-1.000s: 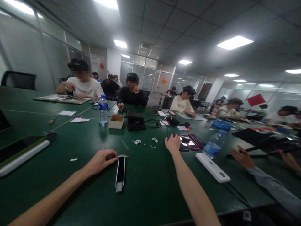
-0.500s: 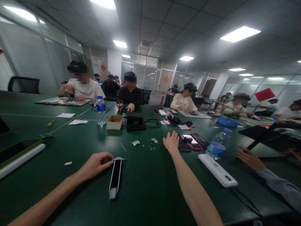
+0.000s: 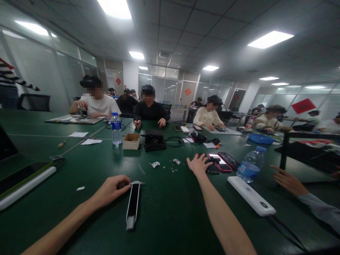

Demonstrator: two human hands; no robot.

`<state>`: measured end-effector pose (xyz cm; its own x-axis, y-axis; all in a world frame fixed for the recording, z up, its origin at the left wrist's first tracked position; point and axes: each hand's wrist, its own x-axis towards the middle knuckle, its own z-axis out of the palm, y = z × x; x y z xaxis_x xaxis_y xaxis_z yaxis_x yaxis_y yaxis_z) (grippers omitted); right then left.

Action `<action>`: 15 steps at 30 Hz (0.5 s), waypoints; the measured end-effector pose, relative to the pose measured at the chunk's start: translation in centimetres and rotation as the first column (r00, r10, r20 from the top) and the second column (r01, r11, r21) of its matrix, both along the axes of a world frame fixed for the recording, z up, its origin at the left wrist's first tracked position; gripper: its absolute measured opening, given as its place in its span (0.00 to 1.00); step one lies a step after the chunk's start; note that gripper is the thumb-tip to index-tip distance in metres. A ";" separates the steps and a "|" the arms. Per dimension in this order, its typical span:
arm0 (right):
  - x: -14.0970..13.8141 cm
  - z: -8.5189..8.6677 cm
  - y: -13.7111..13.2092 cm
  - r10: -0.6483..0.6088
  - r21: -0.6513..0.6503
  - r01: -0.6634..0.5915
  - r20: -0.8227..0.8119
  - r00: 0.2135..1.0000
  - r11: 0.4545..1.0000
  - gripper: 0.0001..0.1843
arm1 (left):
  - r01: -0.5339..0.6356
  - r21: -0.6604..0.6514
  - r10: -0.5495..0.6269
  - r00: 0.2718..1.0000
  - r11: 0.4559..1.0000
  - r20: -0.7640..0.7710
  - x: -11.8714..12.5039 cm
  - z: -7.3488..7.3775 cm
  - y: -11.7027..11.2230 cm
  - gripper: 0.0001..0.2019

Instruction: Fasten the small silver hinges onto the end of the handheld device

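Note:
My left hand [image 3: 110,189] rests on the green table [image 3: 164,212], fingers curled at the top end of a long black and white strip-shaped part [image 3: 132,204], pinching something small I cannot make out. My right hand [image 3: 198,164] is stretched far forward, fingers spread flat on the table beside several phones [image 3: 220,162]. Small white brackets and loose washers [image 3: 166,165] lie just left of that hand.
A water bottle [image 3: 251,164] and a white power bank [image 3: 251,196] lie to the right, near another person's hand [image 3: 288,181]. A cardboard box [image 3: 131,141], a second bottle [image 3: 116,128] and a black device [image 3: 154,140] stand further back. Several seated people work along the far side.
My right hand has spread its fingers and settled flat next to the phones. My left hand stays at the strip's end. The view shifted a little.

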<state>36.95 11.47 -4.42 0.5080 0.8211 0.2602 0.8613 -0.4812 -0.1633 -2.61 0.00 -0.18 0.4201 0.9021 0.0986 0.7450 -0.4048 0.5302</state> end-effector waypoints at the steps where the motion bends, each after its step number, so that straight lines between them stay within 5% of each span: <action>1: 0.1 0.0 0.0 0.021 0.008 -0.021 0.008 1.000 1.000 0.37 | 0.004 0.000 -0.004 1.000 1.000 0.002 -0.1 -0.1 0.1 0.19; 7: -0.5 -0.2 -1.1 0.237 0.111 -0.253 0.138 0.962 0.961 0.24 | 0.017 0.067 -0.018 1.000 0.998 0.013 0.1 -0.3 -0.3 0.14; 15: -2.6 -0.9 -1.0 0.558 0.158 -0.592 0.213 0.802 0.790 0.16 | 0.064 0.105 -0.069 0.997 0.992 0.047 -0.1 -1.0 -0.3 0.12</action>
<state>34.32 10.51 -5.30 -0.0995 0.8667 0.4888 0.9886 0.1417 -0.0500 -2.70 -0.30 -1.18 0.4707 0.8563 0.2127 0.6881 -0.5071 0.5190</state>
